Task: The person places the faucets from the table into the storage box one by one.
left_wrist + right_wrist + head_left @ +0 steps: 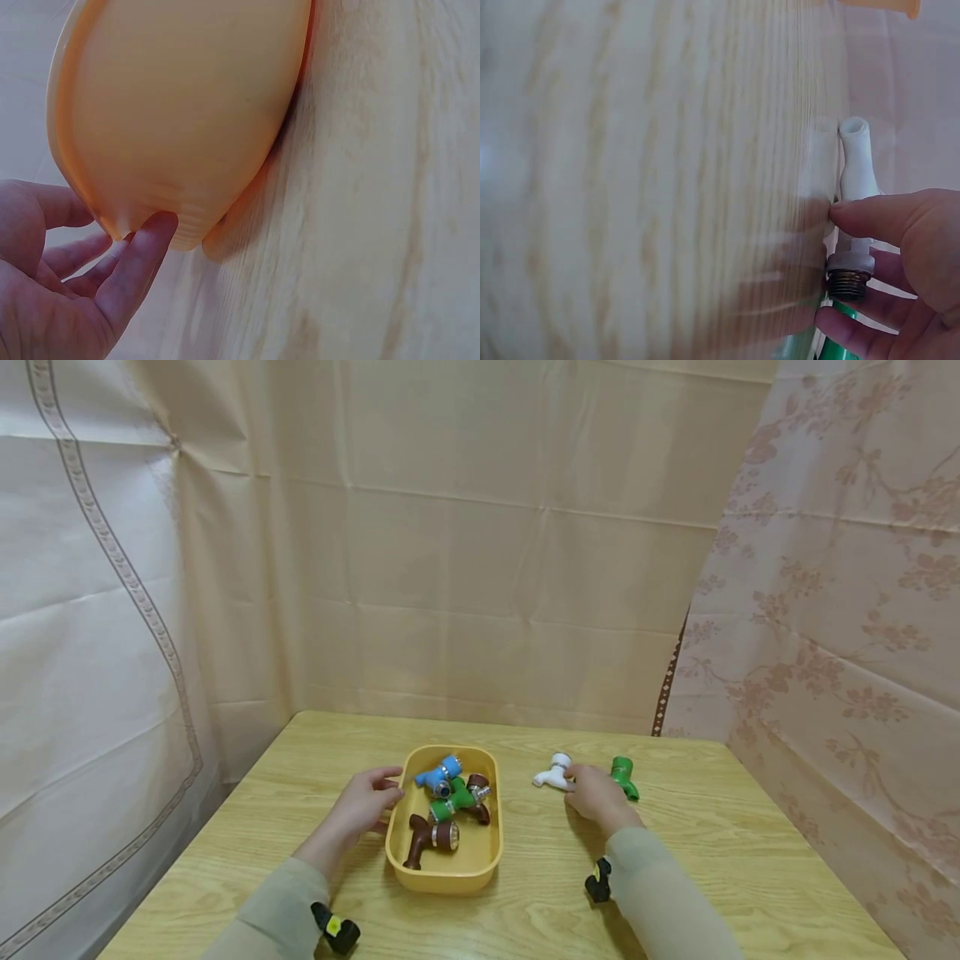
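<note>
Several plastic taps lie in a yellow tub (444, 882): a blue tap (441, 774), a green tap (452, 802) and brown taps, one of them a brown tap (429, 840) at the near end. My left hand (363, 802) is at the tub's left side, its fingertips touching the outer wall near the rim, as the left wrist view shows. With thumb and fingers my right hand (597, 793) pinches a white tap (858, 161) low over the table; its threaded end shows below the thumb. Just right of that hand lies another green tap (622, 777).
The pale wood-grain table (525, 910) carries everything. A beige cloth (480, 568) hangs behind its far edge, and a flowered cloth (862, 652) hangs along the right side. Black wrist cameras sit at both sleeves.
</note>
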A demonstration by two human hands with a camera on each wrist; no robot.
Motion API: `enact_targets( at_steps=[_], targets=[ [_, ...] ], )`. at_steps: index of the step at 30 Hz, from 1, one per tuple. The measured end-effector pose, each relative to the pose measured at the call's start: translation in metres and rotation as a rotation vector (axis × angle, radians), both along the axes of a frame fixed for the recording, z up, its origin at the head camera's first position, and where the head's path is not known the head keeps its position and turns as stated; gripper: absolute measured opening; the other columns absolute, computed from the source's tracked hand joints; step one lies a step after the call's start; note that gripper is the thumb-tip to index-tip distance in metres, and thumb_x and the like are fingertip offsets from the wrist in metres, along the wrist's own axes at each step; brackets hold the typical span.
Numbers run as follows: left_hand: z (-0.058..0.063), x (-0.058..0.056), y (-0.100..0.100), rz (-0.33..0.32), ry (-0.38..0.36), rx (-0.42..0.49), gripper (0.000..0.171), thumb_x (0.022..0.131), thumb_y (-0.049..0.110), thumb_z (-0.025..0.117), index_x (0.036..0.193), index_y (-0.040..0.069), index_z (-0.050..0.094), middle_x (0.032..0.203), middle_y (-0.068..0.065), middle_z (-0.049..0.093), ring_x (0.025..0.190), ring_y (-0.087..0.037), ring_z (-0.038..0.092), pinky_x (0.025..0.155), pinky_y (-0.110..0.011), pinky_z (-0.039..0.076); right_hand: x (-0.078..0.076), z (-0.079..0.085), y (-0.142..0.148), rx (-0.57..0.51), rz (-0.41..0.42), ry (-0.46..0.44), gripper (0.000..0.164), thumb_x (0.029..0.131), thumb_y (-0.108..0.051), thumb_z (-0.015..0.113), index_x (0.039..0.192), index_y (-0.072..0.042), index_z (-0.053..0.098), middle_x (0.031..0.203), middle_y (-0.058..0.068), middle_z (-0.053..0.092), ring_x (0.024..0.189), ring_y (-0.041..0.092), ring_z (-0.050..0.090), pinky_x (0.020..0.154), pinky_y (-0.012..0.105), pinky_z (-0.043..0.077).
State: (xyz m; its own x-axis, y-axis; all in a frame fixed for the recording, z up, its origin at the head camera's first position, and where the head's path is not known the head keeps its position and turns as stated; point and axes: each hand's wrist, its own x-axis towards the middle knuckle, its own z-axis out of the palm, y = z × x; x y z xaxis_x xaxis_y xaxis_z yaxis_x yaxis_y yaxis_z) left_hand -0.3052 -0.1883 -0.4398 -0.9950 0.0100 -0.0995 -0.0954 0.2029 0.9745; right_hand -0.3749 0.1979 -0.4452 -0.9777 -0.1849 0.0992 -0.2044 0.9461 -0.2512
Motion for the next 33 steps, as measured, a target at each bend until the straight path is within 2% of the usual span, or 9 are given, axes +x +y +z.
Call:
enact_targets(
  at_steps=[10,19,33],
  targets=[
    [-0.0017,-0.0008,-0.0005,-0.012,0.007,0.005,0.044,0.092,0.008,0.055,0.136,0.009,0.049,0.116,-0.017,0.053,0.092,-0.030,0.057,0.058,-0.044,0.056,-0.0016,-0.0007,-0.0025,0.007,-0.018,0.020,0.031,0.081,-0.011,0.067,0.111,-0.010,0.067,0.108,0.010,0.065,0.097,0.032,0.060,0.076,0.049,0.050],
    [-0.0006,-0.0003,-0.0003,-0.017,0.014,0.018,0.045,0.093,0.009,0.056,0.137,0.009,0.048,0.118,-0.018,0.052,0.094,-0.031,0.057,0.058,-0.045,0.056,-0.0027,0.0002,-0.0043,0.018,-0.036,-0.004,0.026,0.083,-0.012,0.068,0.109,-0.011,0.068,0.105,0.009,0.065,0.095,0.030,0.061,0.076,0.048,0.051],
    [-0.0017,-0.0008,-0.0013,-0.008,0.004,0.008,0.043,0.092,0.009,0.056,0.135,0.010,0.050,0.117,-0.017,0.053,0.094,-0.031,0.057,0.058,-0.044,0.056,-0.0041,-0.0008,-0.0041,0.015,-0.040,0.026,0.016,0.083,-0.012,0.070,0.100,-0.014,0.070,0.097,0.005,0.066,0.084,0.024,0.060,0.067,0.043,0.051]
  ],
)
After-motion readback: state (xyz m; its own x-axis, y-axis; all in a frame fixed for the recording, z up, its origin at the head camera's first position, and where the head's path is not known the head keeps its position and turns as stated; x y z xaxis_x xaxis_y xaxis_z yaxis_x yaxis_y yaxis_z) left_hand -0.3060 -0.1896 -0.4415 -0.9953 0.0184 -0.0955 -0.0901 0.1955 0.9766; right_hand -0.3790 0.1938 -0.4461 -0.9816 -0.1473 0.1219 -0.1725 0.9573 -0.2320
